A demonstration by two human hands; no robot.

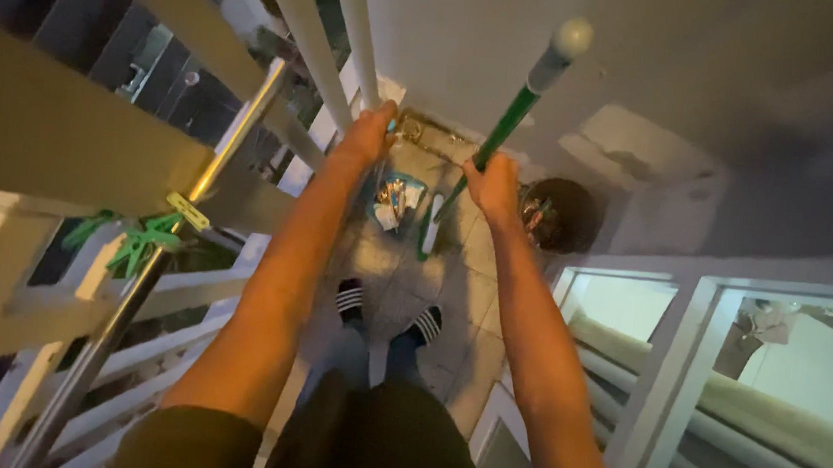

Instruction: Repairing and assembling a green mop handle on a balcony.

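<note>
Green broom handle [507, 121] — black-and-white striped slippers [426, 323]

The right hand [494, 188] holds a green stick [509, 122] with a white tip, and its low end points down at the tiled floor [448, 337]. The left hand [370, 132] holds a white pole [354, 28]. Below them sits a blue dustpan [397, 202] with scraps in it, just beside a dark round pot [561, 215].

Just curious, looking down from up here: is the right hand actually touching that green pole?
Touching. The head view shows the right hand closed around the green pole, with the shaft running out above and below the fist.
</note>
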